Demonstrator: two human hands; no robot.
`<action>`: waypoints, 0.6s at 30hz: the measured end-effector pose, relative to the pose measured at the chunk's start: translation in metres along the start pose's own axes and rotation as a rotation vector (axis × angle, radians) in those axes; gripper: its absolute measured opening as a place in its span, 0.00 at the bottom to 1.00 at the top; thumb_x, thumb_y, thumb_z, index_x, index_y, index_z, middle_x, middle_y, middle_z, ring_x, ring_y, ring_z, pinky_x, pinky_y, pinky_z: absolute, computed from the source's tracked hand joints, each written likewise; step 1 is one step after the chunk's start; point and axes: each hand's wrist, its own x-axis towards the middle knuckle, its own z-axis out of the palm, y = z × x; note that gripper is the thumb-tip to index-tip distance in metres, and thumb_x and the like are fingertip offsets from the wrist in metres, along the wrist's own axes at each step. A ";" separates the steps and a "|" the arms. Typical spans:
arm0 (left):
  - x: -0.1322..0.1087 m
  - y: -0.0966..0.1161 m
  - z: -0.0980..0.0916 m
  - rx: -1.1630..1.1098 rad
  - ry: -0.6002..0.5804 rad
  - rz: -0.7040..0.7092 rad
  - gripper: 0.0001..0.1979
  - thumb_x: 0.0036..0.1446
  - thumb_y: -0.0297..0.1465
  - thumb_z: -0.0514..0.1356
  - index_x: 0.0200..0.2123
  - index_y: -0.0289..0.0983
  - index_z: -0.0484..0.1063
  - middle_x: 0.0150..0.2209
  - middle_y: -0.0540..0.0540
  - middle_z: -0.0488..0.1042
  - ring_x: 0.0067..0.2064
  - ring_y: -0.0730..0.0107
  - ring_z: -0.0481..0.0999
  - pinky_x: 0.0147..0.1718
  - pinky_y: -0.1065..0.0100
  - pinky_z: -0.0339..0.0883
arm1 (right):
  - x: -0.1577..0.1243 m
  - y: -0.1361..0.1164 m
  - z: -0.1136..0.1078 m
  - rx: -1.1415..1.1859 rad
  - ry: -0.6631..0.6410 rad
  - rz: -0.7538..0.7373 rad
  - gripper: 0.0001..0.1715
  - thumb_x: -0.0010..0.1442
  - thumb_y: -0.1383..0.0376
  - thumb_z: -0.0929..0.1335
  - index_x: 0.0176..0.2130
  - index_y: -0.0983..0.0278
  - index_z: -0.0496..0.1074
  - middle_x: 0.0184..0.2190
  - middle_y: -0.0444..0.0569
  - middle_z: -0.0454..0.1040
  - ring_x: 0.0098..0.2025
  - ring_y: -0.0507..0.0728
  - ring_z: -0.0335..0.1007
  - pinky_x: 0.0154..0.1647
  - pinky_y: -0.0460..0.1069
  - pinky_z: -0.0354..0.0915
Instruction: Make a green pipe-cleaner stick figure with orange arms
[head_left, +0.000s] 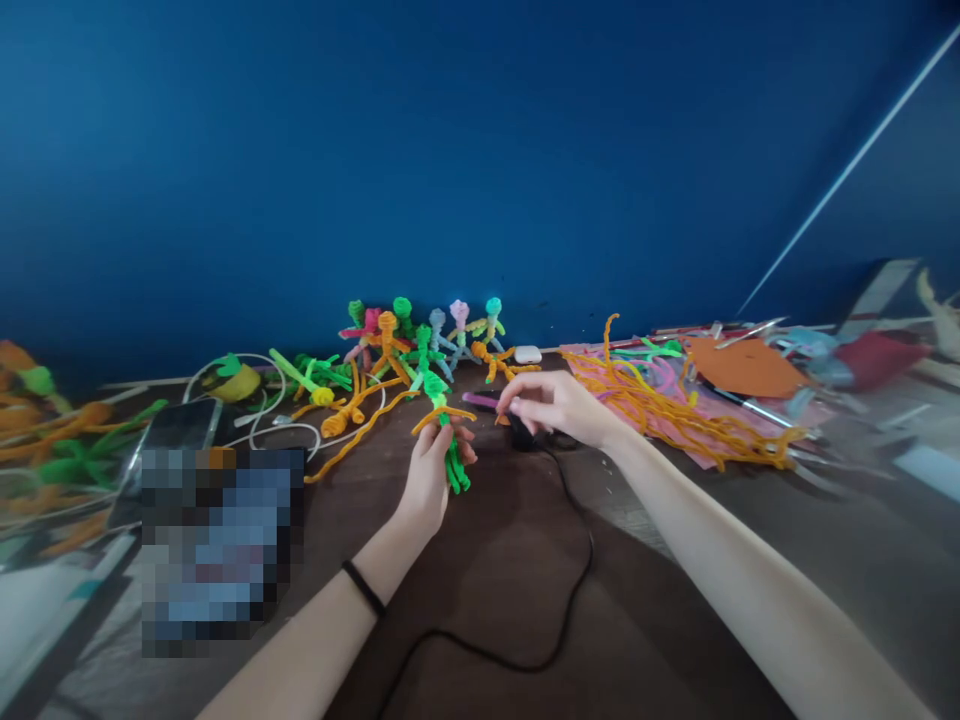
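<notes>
My left hand (pixel 431 475) is closed around a green pipe-cleaner figure (pixel 435 388), held upright with its head up and its legs hanging below my fingers. An orange pipe-cleaner piece (pixel 421 424) crosses the figure at chest height. To the right, my right hand (pixel 544 405) has its fingertips pinched together over a black corded device (pixel 523 436), whose kind I cannot tell. A small orange bit (pixel 503 420) shows just under those fingertips; whether they grip it is unclear. Beside them lies a purple-topped strip (pixel 480 400).
Several pipe-cleaner figures (pixel 387 340) stand against the blue wall (pixel 480 150). Loose orange pipe cleaners (pixel 675 425) and an orange sheet (pixel 742 367) lie at right. A white case (pixel 528 354) sits behind. The black cord (pixel 577 590) runs toward me; a pixelated phone-like object (pixel 232 540) lies left.
</notes>
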 end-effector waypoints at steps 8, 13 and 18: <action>0.000 0.002 0.003 -0.049 0.000 -0.049 0.08 0.46 0.31 0.57 0.27 0.37 0.58 0.18 0.57 0.62 0.16 0.82 0.57 0.15 0.78 0.50 | 0.001 0.006 0.024 0.240 -0.250 0.129 0.09 0.51 0.66 0.67 0.31 0.64 0.60 0.24 0.40 0.65 0.15 0.44 0.62 0.12 0.39 0.54; -0.001 0.000 0.004 -0.003 -0.054 -0.083 0.05 0.49 0.31 0.52 0.27 0.38 0.56 0.18 0.55 0.65 0.15 0.82 0.58 0.16 0.78 0.50 | 0.005 0.016 0.028 0.266 -0.136 0.167 0.14 0.51 0.64 0.67 0.36 0.63 0.58 0.24 0.38 0.64 0.13 0.44 0.59 0.09 0.39 0.52; -0.001 0.001 0.004 0.012 -0.101 -0.068 0.06 0.51 0.33 0.52 0.29 0.37 0.58 0.21 0.54 0.66 0.16 0.83 0.58 0.15 0.77 0.50 | 0.005 0.016 0.028 0.248 -0.143 0.170 0.13 0.55 0.63 0.65 0.40 0.65 0.62 0.23 0.39 0.63 0.12 0.43 0.58 0.09 0.39 0.50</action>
